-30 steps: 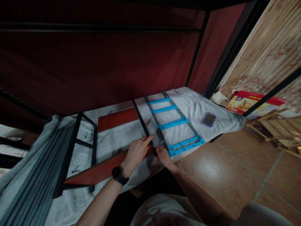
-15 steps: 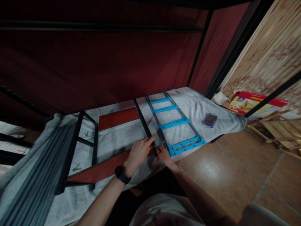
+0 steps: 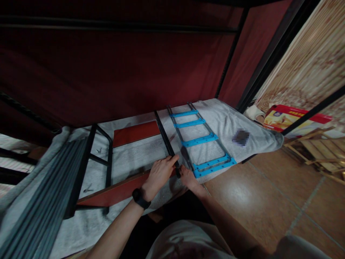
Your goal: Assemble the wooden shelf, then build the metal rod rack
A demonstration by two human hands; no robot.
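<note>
My left hand (image 3: 161, 174), with a dark band on its wrist, grips the near end of a black metal bar (image 3: 164, 135). That bar runs across the ends of two reddish-brown boards: the far board (image 3: 136, 133) lies flat, while the near board (image 3: 113, 194) stands on edge. Beside the bar's near end, my right hand (image 3: 188, 177) has its fingers pinched together close to the metal; anything between them is hidden. A black tubular frame (image 3: 108, 162) meets the boards' left side. Small metal pieces (image 3: 88, 190) lie on the grey cloth (image 3: 137, 156) inside that frame.
Grey rods with blue crosspieces (image 3: 195, 140) lie to the right on the cloth. A bundle of grey tubes (image 3: 48, 194) is at the left. Dark red panels (image 3: 121, 79) rise behind. On the floor stand a red and yellow box (image 3: 285, 120) and a wooden rack (image 3: 312, 151).
My right hand has shifted slightly, and its fingers look more tucked in beside the bar's end. My left hand keeps its hold on the bar. The view has moved a little.
</note>
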